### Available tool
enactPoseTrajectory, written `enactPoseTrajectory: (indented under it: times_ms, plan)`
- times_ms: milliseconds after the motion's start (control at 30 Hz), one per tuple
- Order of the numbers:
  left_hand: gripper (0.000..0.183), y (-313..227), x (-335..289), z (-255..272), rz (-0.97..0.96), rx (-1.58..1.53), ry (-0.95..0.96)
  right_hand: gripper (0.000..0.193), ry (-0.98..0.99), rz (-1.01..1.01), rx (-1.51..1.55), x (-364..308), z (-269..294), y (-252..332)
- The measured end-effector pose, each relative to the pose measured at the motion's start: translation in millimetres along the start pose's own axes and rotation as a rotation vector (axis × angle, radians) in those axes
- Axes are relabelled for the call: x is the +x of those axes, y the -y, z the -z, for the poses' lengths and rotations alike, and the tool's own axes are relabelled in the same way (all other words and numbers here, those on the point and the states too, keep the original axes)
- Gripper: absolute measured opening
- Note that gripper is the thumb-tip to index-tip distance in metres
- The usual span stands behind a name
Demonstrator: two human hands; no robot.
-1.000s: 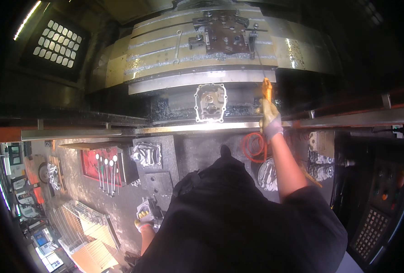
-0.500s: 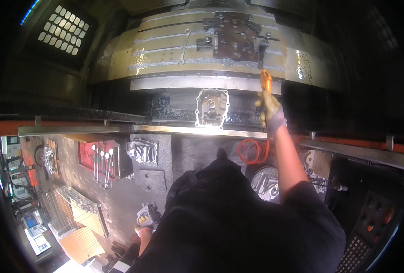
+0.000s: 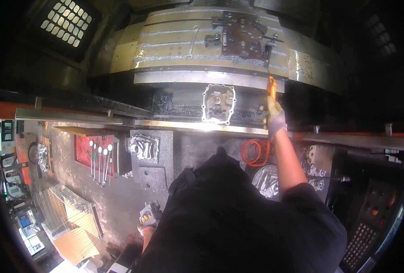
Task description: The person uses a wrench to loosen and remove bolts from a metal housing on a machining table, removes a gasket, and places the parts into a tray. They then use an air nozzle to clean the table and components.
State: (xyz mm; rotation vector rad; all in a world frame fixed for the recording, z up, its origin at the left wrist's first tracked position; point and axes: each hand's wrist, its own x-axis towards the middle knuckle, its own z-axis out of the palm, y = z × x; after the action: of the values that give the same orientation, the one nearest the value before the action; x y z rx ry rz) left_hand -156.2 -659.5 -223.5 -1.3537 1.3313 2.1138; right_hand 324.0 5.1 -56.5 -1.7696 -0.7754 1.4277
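My right hand (image 3: 274, 113), in a work glove, is closed round an orange air blow gun (image 3: 272, 85). The gun's tip points at the front edge of the slotted machine table (image 3: 170, 51), just below the dark fixture plate (image 3: 243, 42) and its clamps. Low on the left, my gloved left hand (image 3: 146, 223) grips a grey cast metal part (image 3: 151, 211) beside my body. An open cast metal housing (image 3: 219, 103) stands at the machine's front ledge, left of my right hand. From below the right hand an orange coiled hose (image 3: 255, 152) hangs down.
A combination wrench (image 3: 193, 42) lies on the machine table. At the left, castings (image 3: 143, 148) rest on a grey surface near a red tray (image 3: 84, 152) with several white-headed rods. More castings (image 3: 266, 181) sit beneath my right arm. A control panel (image 3: 376, 204) stands far right.
The view has shifted slightly, so the machine table and housing appear a little further right. My right hand still holds the blow gun, and my left hand still holds the casting.
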Motion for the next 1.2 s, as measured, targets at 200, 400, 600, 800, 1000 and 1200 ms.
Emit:
enactPoseTrajectory:
  times_ms: [200, 400, 600, 800, 1000, 1200]
  plan:
    - [0.049, -26.5, 43.1, -1.7, 0.031, 0.036, 0.034, 0.059, 0.01, 0.072, 0.041, -45.1, -5.9, -37.5]
    - [0.05, -52.1, 92.7, -9.9, 0.071, 0.107, 0.078, 0.054, 0.129, 0.082, -0.036, -126.0, -49.5, -69.7]
    - [0.051, -70.5, 134.6, -12.3, 0.087, 0.158, 0.112, 0.057, 0.031, 0.096, -0.047, -163.6, -49.9, -90.2]
    - [0.051, -76.4, 170.5, -17.4, 0.183, 0.102, 0.038, 0.061, -0.156, 0.102, 0.042, -161.3, 3.7, -100.6]
    - [0.053, -66.7, 152.3, -34.3, 0.109, 0.087, 0.045, 0.053, 0.163, 0.086, -0.137, -180.7, -17.1, -67.4]
    - [0.053, -35.6, 128.2, -46.2, 0.109, 0.083, 0.175, 0.057, 0.121, 0.104, 0.067, -110.2, 14.8, -51.7]
